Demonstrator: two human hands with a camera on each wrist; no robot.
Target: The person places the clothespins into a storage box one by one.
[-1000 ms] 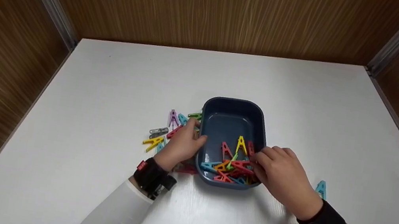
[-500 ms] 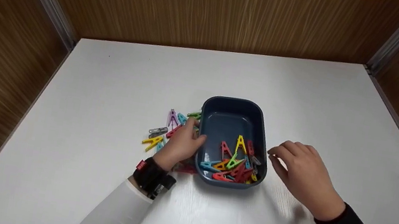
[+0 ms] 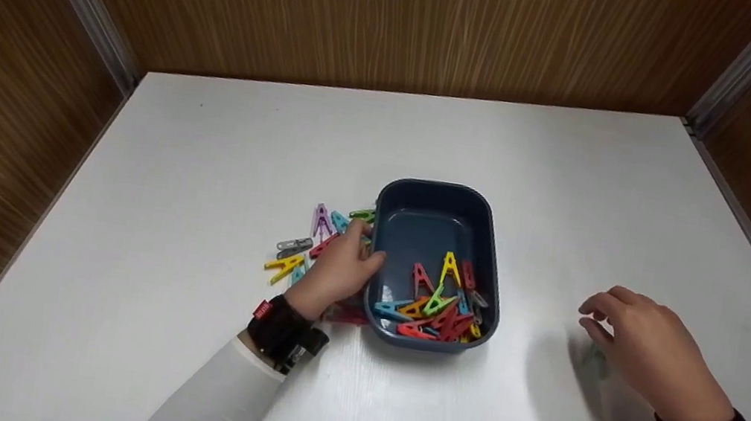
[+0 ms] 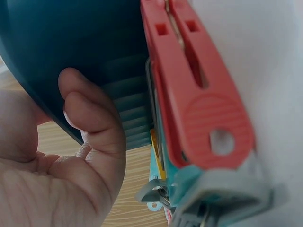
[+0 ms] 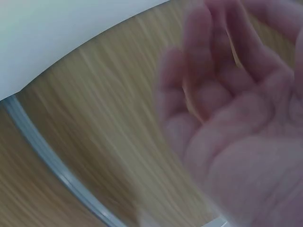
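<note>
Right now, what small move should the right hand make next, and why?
Probably lower the right hand onto the pale clothespin just under its fingers and pinch it. The hand is empty, and the blue tub already holds many pins.

white table [image 3: 217, 163] with a dark blue tub [image 3: 486, 251] and loose coloured clothes pegs [image 3: 297, 251] beside it

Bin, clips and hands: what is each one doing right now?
blue bin: upright, open-topped, partly filled.
clips in the bin: piled at its near end.
clips on the table: scattered left of bin.
left hand: rests against bin's left wall.
right hand: open, holds nothing.
</note>
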